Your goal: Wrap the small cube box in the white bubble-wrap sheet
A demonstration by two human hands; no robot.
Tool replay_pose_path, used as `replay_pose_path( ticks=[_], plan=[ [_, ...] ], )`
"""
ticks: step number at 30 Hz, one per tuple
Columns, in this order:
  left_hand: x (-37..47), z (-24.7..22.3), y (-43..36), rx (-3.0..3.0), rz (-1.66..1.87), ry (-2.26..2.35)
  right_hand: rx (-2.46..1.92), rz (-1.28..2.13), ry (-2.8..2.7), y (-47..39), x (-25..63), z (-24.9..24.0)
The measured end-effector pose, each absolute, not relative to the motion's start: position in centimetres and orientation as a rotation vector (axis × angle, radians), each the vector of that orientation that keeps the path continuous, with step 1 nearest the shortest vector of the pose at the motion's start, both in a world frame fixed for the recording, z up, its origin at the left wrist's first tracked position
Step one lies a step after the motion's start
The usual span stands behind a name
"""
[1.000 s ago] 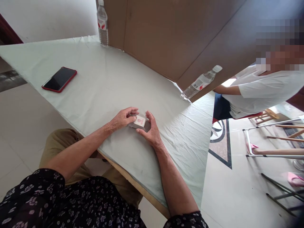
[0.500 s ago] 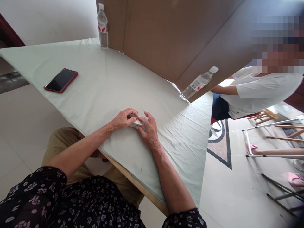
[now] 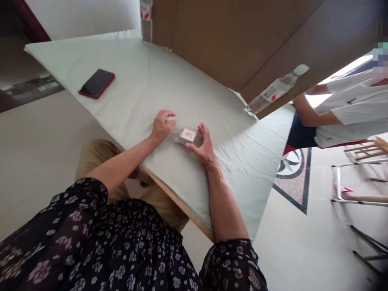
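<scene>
A small white box with red print (image 3: 188,135), in what looks like a clear plastic wrapper, lies on the pale green tablecloth (image 3: 136,97). Just left of it, my left hand (image 3: 163,126) rests with fingers curved and apart, holding nothing. On the other side my right hand (image 3: 203,144) is spread around the box's right end, thumb near its lower edge and fingers raised. Whether the right thumb touches the wrapper I cannot tell.
A dark phone with a red case (image 3: 97,83) lies at the left. A large brown cardboard panel (image 3: 206,44) stands behind, with a plastic bottle (image 3: 277,91) leaning at its right and another bottle (image 3: 146,24) at its left. A person in a white shirt (image 3: 351,109) sits beyond the panel.
Both hands were close together on the small box; now they have parted and the box lies exposed between them. The whole view has shifted, with things appearing further right and higher.
</scene>
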State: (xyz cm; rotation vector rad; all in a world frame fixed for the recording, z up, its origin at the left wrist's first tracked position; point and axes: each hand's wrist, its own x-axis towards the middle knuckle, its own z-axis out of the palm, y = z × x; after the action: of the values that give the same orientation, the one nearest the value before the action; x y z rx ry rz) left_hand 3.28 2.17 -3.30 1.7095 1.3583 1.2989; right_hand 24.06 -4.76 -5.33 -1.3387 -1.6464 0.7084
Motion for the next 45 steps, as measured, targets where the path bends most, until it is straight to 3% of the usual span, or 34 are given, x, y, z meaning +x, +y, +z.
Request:
replay_pose_path(
  ticks=[26, 34, 45],
  plan=[
    [3.5, -3.2, 2.6, 1.618, 1.233, 1.381, -1.343, 0.58, -1.781, -4.6, 24.0, -5.2],
    [3.2, 0.1, 3.8, 1.745, 0.847, 1.048, -1.368, 0.552, -1.765, -5.9, 24.2, -4.4],
    [2.5, -1.4, 2.9, 1.978, 0.539, 0.838, -1.442, 0.296, -1.831, -6.4, 24.3, -1.4]
  ],
)
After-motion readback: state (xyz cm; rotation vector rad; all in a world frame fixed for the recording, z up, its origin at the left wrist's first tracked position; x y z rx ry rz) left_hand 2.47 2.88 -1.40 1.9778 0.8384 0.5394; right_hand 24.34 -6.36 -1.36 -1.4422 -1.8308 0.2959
